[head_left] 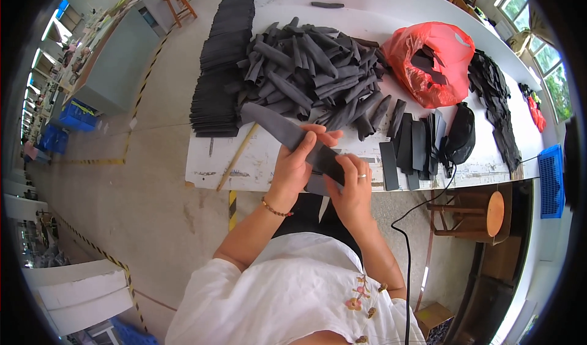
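A long dark grey fabric piece (272,124), rounded at its far end, lies across both hands above the table's front edge. My left hand (295,165) grips its middle, thumb on top and fingertips showing beyond the far side. At the near end, my right hand (353,189), with a ring on one finger, pinches a darker, flatter part between thumb and fingers. Whether that part is a separate strip I cannot tell. Just beyond the hands rises a large heap of curled dark grey pieces (318,64) of similar look.
Stacked flat black pieces (220,64) stand left of the heap on the white table (263,177), near a thin wooden stick (237,155). To the right are a red plastic bag (422,64), loose black strips (406,143), a black bundle (460,136) and a hanging cable (408,247). A wooden stool (494,213) sits below.
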The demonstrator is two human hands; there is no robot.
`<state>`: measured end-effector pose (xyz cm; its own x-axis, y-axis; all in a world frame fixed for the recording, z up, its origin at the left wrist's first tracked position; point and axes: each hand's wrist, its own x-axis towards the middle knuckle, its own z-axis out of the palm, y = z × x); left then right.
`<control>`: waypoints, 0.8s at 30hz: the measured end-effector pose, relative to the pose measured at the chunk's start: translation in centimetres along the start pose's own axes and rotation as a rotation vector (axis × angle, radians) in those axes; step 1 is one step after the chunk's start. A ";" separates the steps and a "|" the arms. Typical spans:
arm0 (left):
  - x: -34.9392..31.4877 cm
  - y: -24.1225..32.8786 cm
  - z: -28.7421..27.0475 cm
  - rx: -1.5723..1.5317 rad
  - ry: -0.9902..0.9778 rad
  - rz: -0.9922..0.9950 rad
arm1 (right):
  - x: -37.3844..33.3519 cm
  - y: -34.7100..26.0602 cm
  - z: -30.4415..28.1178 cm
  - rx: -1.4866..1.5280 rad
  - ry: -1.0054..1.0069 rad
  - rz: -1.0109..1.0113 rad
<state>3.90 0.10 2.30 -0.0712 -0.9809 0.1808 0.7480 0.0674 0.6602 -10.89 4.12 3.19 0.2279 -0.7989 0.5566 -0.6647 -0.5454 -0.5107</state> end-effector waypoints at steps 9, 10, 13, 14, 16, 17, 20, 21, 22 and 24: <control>-0.9 -1.1 0.9 -0.079 0.110 -0.006 | 1.1 -0.6 -0.6 0.024 -0.049 -0.037; -0.7 -0.7 1.0 -0.053 0.142 -0.019 | 0.4 0.5 -0.8 0.050 -0.093 0.001; -1.6 -2.1 2.4 -0.127 0.151 -0.065 | 0.9 0.3 -0.5 0.150 -0.118 -0.029; -1.6 -2.7 2.4 -0.139 0.138 -0.068 | 1.5 0.3 -0.2 0.159 -0.128 -0.018; -1.1 -2.7 1.6 -0.137 0.142 -0.089 | 2.0 0.5 -0.1 0.168 -0.136 -0.010; -1.2 -2.6 1.3 -0.136 0.156 -0.107 | 1.7 0.6 -0.2 0.140 -0.147 -0.013; -1.3 -2.0 0.4 -0.183 0.178 -0.127 | 1.3 0.6 0.0 0.141 -0.191 -0.025; -1.3 -1.7 0.0 -0.200 0.217 -0.132 | 1.7 0.7 0.4 0.166 -0.217 -0.033; -1.4 -1.5 -0.2 -0.214 0.261 -0.128 | 1.6 1.0 0.2 0.174 -0.217 -0.032; -0.4 -0.3 0.1 -0.316 0.290 -0.029 | 1.3 1.2 -0.3 0.114 -0.216 0.009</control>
<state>3.69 0.53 2.11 0.0599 -0.9953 -0.0765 0.9169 0.0246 0.3984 -11.66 2.45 3.53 0.3768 -0.8330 0.4050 -0.5856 -0.5531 -0.5926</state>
